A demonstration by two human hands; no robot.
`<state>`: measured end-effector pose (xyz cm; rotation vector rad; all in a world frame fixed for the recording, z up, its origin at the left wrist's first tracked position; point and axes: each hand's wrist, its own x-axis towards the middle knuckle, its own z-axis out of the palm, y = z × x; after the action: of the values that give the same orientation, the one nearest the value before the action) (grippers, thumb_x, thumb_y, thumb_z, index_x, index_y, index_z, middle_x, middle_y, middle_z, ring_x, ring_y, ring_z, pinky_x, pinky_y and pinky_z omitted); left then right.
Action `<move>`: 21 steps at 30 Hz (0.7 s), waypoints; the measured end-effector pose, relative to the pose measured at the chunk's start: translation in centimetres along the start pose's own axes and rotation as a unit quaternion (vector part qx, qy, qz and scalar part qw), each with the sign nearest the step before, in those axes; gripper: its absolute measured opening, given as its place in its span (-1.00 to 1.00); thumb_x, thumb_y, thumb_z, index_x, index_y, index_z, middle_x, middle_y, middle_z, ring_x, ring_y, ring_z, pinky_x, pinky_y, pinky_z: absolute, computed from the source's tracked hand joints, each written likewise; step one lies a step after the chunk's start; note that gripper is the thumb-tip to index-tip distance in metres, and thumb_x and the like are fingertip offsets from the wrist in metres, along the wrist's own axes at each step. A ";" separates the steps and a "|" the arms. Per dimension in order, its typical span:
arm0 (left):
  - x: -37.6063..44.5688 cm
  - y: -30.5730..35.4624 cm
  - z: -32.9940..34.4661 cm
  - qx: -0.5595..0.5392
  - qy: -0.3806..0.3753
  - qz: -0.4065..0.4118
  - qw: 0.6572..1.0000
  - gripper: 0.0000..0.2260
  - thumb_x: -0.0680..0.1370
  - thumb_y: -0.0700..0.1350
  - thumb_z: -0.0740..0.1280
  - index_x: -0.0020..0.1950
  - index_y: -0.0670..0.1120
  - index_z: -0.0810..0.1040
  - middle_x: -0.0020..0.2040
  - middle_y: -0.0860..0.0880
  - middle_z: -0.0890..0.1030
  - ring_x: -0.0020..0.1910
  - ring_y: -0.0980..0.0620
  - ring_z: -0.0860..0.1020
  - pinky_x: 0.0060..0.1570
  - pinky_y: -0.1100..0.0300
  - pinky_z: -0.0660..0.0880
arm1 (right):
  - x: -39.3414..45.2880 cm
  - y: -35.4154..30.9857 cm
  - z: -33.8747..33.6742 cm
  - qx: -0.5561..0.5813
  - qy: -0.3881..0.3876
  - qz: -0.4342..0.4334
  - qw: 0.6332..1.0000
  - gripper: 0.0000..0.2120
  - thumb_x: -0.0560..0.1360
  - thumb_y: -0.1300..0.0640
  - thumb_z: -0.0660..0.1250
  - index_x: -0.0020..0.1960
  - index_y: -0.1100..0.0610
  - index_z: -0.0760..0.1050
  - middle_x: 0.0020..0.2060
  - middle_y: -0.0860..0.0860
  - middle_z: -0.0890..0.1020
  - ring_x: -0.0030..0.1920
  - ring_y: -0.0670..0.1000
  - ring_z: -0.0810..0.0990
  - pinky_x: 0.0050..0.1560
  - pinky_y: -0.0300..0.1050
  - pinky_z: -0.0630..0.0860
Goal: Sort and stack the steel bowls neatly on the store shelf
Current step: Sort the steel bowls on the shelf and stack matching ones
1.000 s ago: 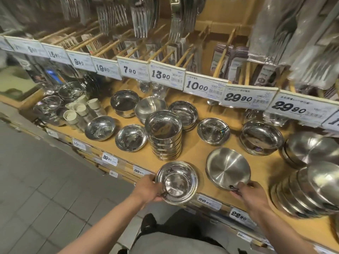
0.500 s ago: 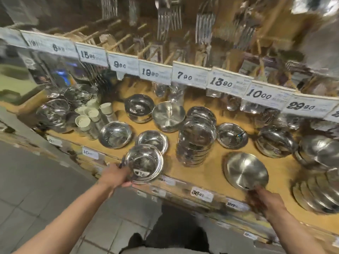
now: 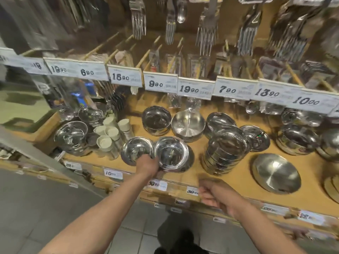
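Note:
My left hand [image 3: 149,165] grips the near rim of a shiny steel bowl [image 3: 170,153], which sits on top of another bowl on the wooden shelf [image 3: 200,173]. A single steel bowl [image 3: 134,150] lies just left of it. A tall stack of bowls [image 3: 224,149] stands to the right. My right hand [image 3: 215,196] hovers at the shelf's front edge, fingers curled, holding nothing. A flat steel plate [image 3: 277,173] lies upside down further right.
More bowls [image 3: 156,118] [image 3: 188,123] [image 3: 255,137] sit toward the back. White-capped jars [image 3: 108,136] and a large bowl [image 3: 71,136] stand at the left. Price tags [image 3: 161,83] hang above, with forks [image 3: 207,32] behind them. Tiled floor lies below.
My left hand carried the bowl leftward and set it onto another bowl beside the single one. My right hand let go of the flat plate and moved left along the shelf edge.

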<state>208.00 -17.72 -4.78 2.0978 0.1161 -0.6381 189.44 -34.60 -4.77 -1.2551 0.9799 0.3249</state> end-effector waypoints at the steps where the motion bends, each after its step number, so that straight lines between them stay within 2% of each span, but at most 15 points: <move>1: 0.3 0.0 0.4 0.007 0.002 0.001 1.000 -0.72 0.60 -0.13 0.33 0.01 -0.38 0.61 -0.04 -0.34 0.68 -0.04 -0.31 0.67 0.04 -0.18 0.61 | 0.8 -0.9 0.7 -0.020 0.005 -0.024 0.999 -0.66 0.61 0.04 0.35 0.36 0.10 0.51 0.10 0.04 0.64 0.02 -0.01 0.65 0.00 -0.09 0.64; 3: 0.6 0.3 1.0 0.052 0.010 0.003 0.999 -0.72 0.60 -0.09 0.32 0.00 -0.33 0.62 -0.04 -0.30 0.68 -0.02 -0.28 0.66 0.03 -0.11 0.62 | 1.8 -2.4 2.0 -0.054 0.016 -0.070 0.996 -0.62 0.61 0.01 0.34 0.40 0.04 0.45 0.27 0.01 0.56 0.23 0.05 0.59 0.26 0.03 0.58; 4: 0.7 0.4 1.2 0.072 0.013 0.004 0.997 -0.72 0.61 -0.07 0.31 -0.01 -0.30 0.63 -0.04 -0.27 0.69 -0.02 -0.26 0.66 0.02 -0.06 0.61 | 2.2 -3.1 2.6 -0.071 0.025 -0.085 0.994 -0.71 0.61 0.00 0.33 0.31 0.00 0.48 0.24 0.00 0.57 0.24 0.09 0.58 0.32 0.10 0.54; 7: 1.0 1.2 1.8 0.120 0.003 0.005 0.993 -0.69 0.60 0.00 0.30 0.07 -0.25 0.63 0.00 -0.23 0.69 0.01 -0.21 0.64 0.02 0.03 0.58 | 3.7 -4.1 4.0 -0.099 0.064 -0.100 0.988 -0.89 0.60 0.01 0.31 0.05 0.02 0.57 0.00 -0.05 0.65 0.11 0.11 0.63 0.30 0.20 0.54; 9: 1.5 1.5 2.0 0.151 -0.020 0.003 0.988 -0.66 0.61 0.02 0.30 0.19 -0.23 0.59 0.05 -0.20 0.68 0.05 -0.19 0.64 0.05 0.06 0.58 | 4.6 -4.1 4.7 -0.109 0.080 -0.098 0.986 -0.85 0.61 -0.01 0.32 0.13 0.03 0.52 0.01 -0.08 0.64 0.09 0.07 0.64 0.31 0.15 0.54; 10: 1.7 1.5 2.1 0.150 -0.041 -0.002 0.988 -0.63 0.61 0.03 0.30 0.23 -0.24 0.56 0.04 -0.18 0.69 0.02 -0.16 0.65 0.01 0.07 0.60 | 4.9 -4.0 5.0 -0.130 0.090 -0.103 0.982 -0.73 0.62 -0.03 0.32 0.25 0.07 0.50 0.08 -0.03 0.64 0.15 0.10 0.64 0.33 0.13 0.53; 11: 1.8 1.5 2.0 0.152 -0.059 -0.007 0.987 -0.61 0.62 0.06 0.31 0.23 -0.25 0.56 -0.03 -0.14 0.69 -0.07 -0.09 0.66 -0.11 0.13 0.60 | 5.2 -3.9 5.3 -0.158 0.102 -0.107 0.976 -0.65 0.62 -0.03 0.31 0.33 0.11 0.47 0.17 0.04 0.63 0.21 0.14 0.62 0.35 0.12 0.51; 13: 2.2 1.5 1.8 0.194 -0.083 -0.008 0.977 -0.61 0.62 0.12 0.29 0.08 -0.22 0.62 -0.21 -0.04 0.68 -0.30 0.09 0.60 -0.43 0.31 0.44 | 5.8 -3.9 5.8 -0.206 0.130 -0.112 0.963 -0.59 0.62 -0.03 0.31 0.38 0.17 0.44 0.24 0.16 0.63 0.23 0.19 0.61 0.31 0.13 0.53; 14: 2.5 1.5 1.7 0.221 -0.093 -0.007 0.971 -0.62 0.61 0.14 0.29 -0.04 -0.18 0.65 -0.25 -0.02 0.68 -0.36 0.14 0.57 -0.47 0.34 0.37 | 6.0 -3.9 6.1 -0.219 0.144 -0.110 0.959 -0.59 0.62 -0.02 0.32 0.37 0.18 0.43 0.21 0.18 0.63 0.18 0.19 0.63 0.25 0.11 0.56; 16: 3.3 1.7 1.3 0.257 -0.112 -0.012 0.960 -0.61 0.59 0.16 0.31 -0.20 -0.14 0.61 -0.27 -0.02 0.68 -0.37 0.13 0.57 -0.37 0.31 0.42 | 6.4 -4.2 6.5 -0.232 0.164 -0.105 0.953 -0.58 0.59 0.01 0.37 0.37 0.16 0.43 0.16 0.14 0.65 -0.02 0.08 0.70 0.01 -0.11 0.62; 17: 3.6 2.0 1.0 0.276 -0.117 -0.008 0.954 -0.60 0.58 0.17 0.31 -0.18 -0.14 0.61 -0.26 -0.02 0.67 -0.35 0.12 0.58 -0.27 0.29 0.47 | 6.6 -4.4 6.8 -0.241 0.175 -0.103 0.949 -0.58 0.57 0.03 0.39 0.35 0.17 0.46 0.11 0.12 0.67 -0.10 0.02 0.70 -0.10 -0.21 0.58; 18: 3.9 2.3 0.6 0.286 -0.114 0.005 0.951 -0.61 0.59 0.17 0.31 -0.06 -0.17 0.63 -0.20 -0.04 0.67 -0.30 0.09 0.59 -0.18 0.26 0.50 | 6.7 -4.6 7.2 -0.248 0.185 -0.097 0.946 -0.58 0.54 0.05 0.41 0.33 0.21 0.49 0.06 0.10 0.70 -0.10 0.02 0.70 -0.12 -0.23 0.56; 20: 4.6 2.6 -0.1 0.277 -0.077 0.052 0.956 -0.58 0.63 0.09 0.29 0.31 -0.20 0.51 0.04 -0.12 0.68 -0.11 0.03 0.61 -0.11 0.21 0.49 | 6.9 -4.8 8.1 -0.225 0.198 -0.071 0.951 -0.55 0.51 0.05 0.43 0.31 0.24 0.46 0.02 0.09 0.71 0.00 0.08 0.69 0.00 -0.12 0.58; 21: 5.0 2.8 -0.6 0.274 -0.063 0.090 0.955 -0.61 0.64 0.03 0.28 0.36 -0.19 0.46 0.10 -0.13 0.66 -0.06 -0.01 0.62 -0.12 0.22 0.47 | 6.9 -4.9 8.6 -0.199 0.199 -0.057 0.958 -0.52 0.50 0.05 0.45 0.32 0.21 0.41 0.02 0.07 0.70 0.02 0.08 0.68 0.02 -0.08 0.58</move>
<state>213.43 -19.62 -4.88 2.5485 -0.3626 -0.7511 200.55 -30.51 -7.04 -1.7844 1.2155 0.1850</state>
